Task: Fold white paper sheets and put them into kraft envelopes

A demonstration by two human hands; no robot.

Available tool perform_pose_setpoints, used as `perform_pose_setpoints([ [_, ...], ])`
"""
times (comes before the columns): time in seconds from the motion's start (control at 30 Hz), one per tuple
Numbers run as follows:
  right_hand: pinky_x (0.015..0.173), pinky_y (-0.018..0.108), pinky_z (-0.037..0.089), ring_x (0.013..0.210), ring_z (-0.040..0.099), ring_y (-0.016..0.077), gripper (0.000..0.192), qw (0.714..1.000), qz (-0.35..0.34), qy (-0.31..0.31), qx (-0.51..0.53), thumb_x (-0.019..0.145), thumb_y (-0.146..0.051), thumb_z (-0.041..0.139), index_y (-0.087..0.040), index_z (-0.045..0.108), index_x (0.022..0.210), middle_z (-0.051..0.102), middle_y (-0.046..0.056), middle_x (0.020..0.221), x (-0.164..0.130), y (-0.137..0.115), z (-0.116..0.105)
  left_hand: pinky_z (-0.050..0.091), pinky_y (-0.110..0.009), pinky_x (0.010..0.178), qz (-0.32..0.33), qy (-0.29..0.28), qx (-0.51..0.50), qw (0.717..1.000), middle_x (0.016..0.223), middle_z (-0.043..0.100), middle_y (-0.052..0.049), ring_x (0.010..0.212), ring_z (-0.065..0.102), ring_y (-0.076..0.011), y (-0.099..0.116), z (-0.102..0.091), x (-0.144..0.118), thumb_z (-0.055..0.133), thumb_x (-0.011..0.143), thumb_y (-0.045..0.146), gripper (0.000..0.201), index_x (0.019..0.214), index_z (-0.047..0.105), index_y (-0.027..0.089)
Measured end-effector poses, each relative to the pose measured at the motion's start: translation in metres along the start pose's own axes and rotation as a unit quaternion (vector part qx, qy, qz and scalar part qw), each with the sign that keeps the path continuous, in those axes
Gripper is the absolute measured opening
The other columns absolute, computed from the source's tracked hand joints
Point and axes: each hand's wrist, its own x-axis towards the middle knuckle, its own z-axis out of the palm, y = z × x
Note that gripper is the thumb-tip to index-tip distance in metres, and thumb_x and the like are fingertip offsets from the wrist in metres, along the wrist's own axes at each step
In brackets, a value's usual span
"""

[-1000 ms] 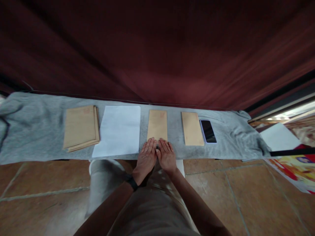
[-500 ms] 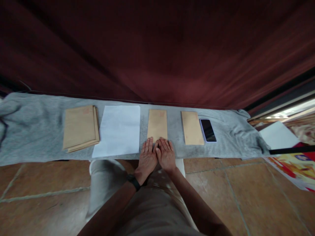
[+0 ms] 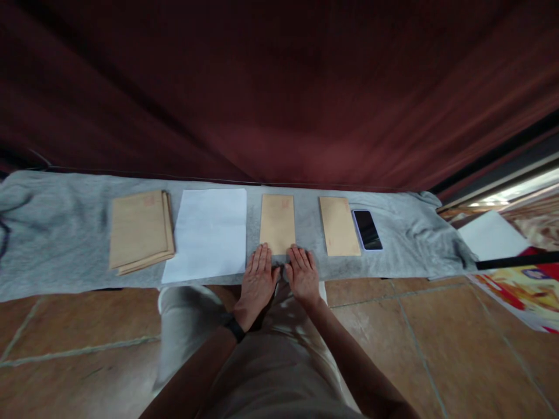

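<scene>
A brown envelope (image 3: 278, 223) lies lengthwise in the middle of a grey cloth (image 3: 56, 233). My left hand (image 3: 257, 280) and my right hand (image 3: 303, 274) rest flat, palms down, side by side at the envelope's near end. Their fingertips touch its near edge. Neither hand holds anything. A dark band sits on my left wrist.
Left of the envelope lies a white sheet (image 3: 207, 233), then a stack of brown envelopes (image 3: 140, 231). To the right are another brown envelope (image 3: 339, 226) and a dark phone (image 3: 367, 229). A dark red curtain hangs behind. White paper (image 3: 491, 234) lies on the tiled floor at right.
My hands have drawn slightly apart and slid back toward me, off the envelope's near end. The view has shifted a little.
</scene>
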Motion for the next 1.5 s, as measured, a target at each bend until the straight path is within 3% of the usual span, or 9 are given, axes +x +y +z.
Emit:
perform_pose_setpoints([
  [0.13, 0.125, 0.048, 0.024, 0.146, 0.042, 0.0248, 0.047, 1.000, -0.001, -0.008, 0.006, 0.107, -0.032, 0.038, -0.011, 0.050, 0.148, 0.051, 0.012, 0.153, 0.003, -0.012, 0.002, 0.030, -0.049, 0.124, 0.032, -0.008, -0.008, 0.999, 0.161, 0.038, -0.017, 0.152, 0.030, -0.0281, 0.002, 0.002, 0.003, 0.039, 0.100, 0.024, 0.054, 0.151, 0.044, 0.009],
  [0.33, 0.124, 0.043, 0.027, 0.146, 0.043, 0.0211, 0.047, 0.998, -0.026, -0.041, 0.029, 0.106, -0.030, 0.040, -0.015, 0.049, 0.149, 0.053, 0.010, 0.152, 0.007, -0.024, 0.003, 0.031, -0.049, 0.124, 0.036, -0.019, 0.000, 0.999, 0.162, 0.036, -0.016, 0.153, 0.028, -0.0269, -0.002, 0.007, 0.002, 0.034, 0.098, 0.016, 0.056, 0.153, 0.041, 0.007],
  [0.7, 0.123, 0.048, 0.026, 0.145, 0.043, 0.0251, 0.048, 1.000, -0.004, -0.014, 0.005, 0.107, -0.030, 0.038, -0.013, 0.046, 0.151, 0.049, 0.012, 0.155, -0.006, 0.000, -0.001, 0.029, -0.050, 0.124, 0.013, 0.004, 0.004, 1.000, 0.160, 0.036, -0.023, 0.152, 0.031, -0.0311, -0.006, 0.006, -0.004, 0.040, 0.102, 0.037, 0.061, 0.151, 0.040, 0.001],
  [0.87, 0.123, 0.048, 0.024, 0.145, 0.042, 0.0251, 0.048, 1.000, 0.006, -0.012, 0.005, 0.107, -0.030, 0.036, -0.013, 0.046, 0.150, 0.049, 0.012, 0.155, -0.008, 0.000, -0.001, 0.027, -0.051, 0.125, -0.003, 0.000, 0.001, 1.000, 0.161, 0.035, -0.023, 0.153, 0.029, -0.0317, -0.001, 0.004, -0.004, 0.040, 0.101, 0.034, 0.061, 0.151, 0.039, -0.001],
  [1.13, 0.123, 0.047, 0.023, 0.145, 0.042, 0.0250, 0.049, 1.000, 0.011, -0.015, 0.011, 0.107, -0.031, 0.036, -0.014, 0.044, 0.152, 0.051, 0.013, 0.154, -0.007, -0.001, -0.002, 0.025, -0.052, 0.126, 0.050, -0.033, -0.004, 0.998, 0.162, 0.038, -0.011, 0.154, 0.026, -0.0270, 0.019, 0.003, 0.009, 0.040, 0.099, 0.022, 0.053, 0.151, 0.047, 0.016],
  [1.5, 0.124, 0.045, 0.027, 0.144, 0.045, 0.0223, 0.048, 0.998, 0.002, -0.028, 0.052, 0.107, -0.032, 0.035, -0.013, 0.050, 0.149, 0.054, 0.011, 0.151, 0.009, -0.021, -0.005, 0.029, -0.046, 0.125, 0.065, -0.030, 0.009, 0.997, 0.161, 0.039, -0.016, 0.154, 0.027, -0.0243, 0.008, 0.011, 0.008, 0.033, 0.095, 0.013, 0.059, 0.153, 0.041, 0.006],
])
